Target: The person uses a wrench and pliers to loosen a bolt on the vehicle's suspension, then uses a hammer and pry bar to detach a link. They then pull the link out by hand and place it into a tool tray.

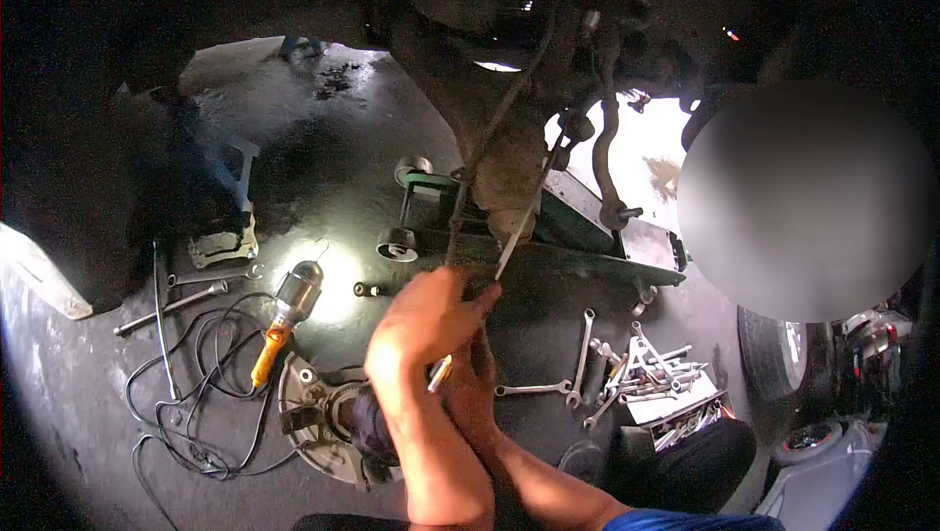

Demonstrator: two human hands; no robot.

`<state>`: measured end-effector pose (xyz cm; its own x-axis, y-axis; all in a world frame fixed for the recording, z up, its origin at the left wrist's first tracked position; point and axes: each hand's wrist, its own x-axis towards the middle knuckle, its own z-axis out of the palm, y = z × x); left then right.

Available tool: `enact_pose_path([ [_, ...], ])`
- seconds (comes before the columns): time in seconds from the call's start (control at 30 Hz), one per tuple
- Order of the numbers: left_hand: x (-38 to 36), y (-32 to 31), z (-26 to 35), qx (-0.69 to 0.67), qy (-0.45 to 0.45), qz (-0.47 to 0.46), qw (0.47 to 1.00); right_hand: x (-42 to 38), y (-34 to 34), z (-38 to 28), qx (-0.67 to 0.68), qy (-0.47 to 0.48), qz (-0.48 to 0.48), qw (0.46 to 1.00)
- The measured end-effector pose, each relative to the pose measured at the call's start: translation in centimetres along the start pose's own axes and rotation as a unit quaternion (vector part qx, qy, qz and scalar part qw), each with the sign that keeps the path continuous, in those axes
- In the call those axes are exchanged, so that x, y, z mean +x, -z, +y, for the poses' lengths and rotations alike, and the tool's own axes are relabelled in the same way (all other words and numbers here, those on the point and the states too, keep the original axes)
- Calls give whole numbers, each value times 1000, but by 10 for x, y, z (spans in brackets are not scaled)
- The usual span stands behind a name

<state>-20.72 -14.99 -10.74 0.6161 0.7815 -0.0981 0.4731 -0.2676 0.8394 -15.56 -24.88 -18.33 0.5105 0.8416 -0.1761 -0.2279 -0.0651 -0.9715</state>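
My left hand [419, 321] is closed, with its fingers curled at the lower end of a slim pale metal rod [524, 218]. The rod slants up to the right, towards a dark joint under the vehicle. My right hand [477, 369] is just below and partly behind the left, fingers bent; what it grips is hidden. A short metal piece with a yellowish part [441, 372] sticks out between the two hands. Above them hangs a dirty suspension part [507, 193], with a thin cable [457, 213] running down beside it.
A lit work lamp [284, 321] with a coiled cord lies left, near long wrenches [176, 306]. A brake backing plate with hub [313, 418] lies below. Several wrenches [661, 369] are piled right. A green-edged floor jack [578, 252] stands behind; a wheel [769, 350] is right.
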Motion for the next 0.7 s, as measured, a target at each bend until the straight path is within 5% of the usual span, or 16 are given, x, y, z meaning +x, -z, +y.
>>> enact_pose_path([
  [0.07, -8, 7, -11, -21, 16, 31, 999, 6, 3, 24, -82, 56, -28, 995],
  [0.17, -31, 23, -15, -20, 13, 94, 995, 23, -4, 46, -24, 5, -96, 995],
  [0.23, -49, 33, -10, -155, 77, 101, 980, 26, -24, 28, 79, -54, -104, 990],
  [0.27, -56, 33, -14, -112, 53, 150, 981, 27, -35, 5, 141, -107, -100, 979],
  [0.3, -62, 32, -17, -71, 28, 198, 977, 33, -43, 3, 139, -63, -107, 983],
  [0.33, -62, 29, -24, -125, 0, 243, 962, 37, -55, -1, 136, -18, -114, 984],
  [0.43, -65, 24, -44, -258, -34, 441, 859, 33, -74, -32, 344, -115, -189, 913],
  [0.47, -57, 27, -62, 69, -216, 559, 797, 33, -79, -36, 352, -103, -198, 909],
  [0.5, -53, 13, -64, -407, -256, 528, 700, 32, -83, -41, 360, -91, -207, 905],
  [0.57, -40, 9, -93, -496, -407, 406, 650, 27, -90, -71, 381, -131, -215, 890],
  [0.6, -32, 13, -100, -613, -298, 355, 639, 28, -92, -75, 398, -137, -238, 875],
  [0.7, -24, 24, -42, -635, -311, 421, 568, 37, -87, -79, 394, -131, -287, 863],
])
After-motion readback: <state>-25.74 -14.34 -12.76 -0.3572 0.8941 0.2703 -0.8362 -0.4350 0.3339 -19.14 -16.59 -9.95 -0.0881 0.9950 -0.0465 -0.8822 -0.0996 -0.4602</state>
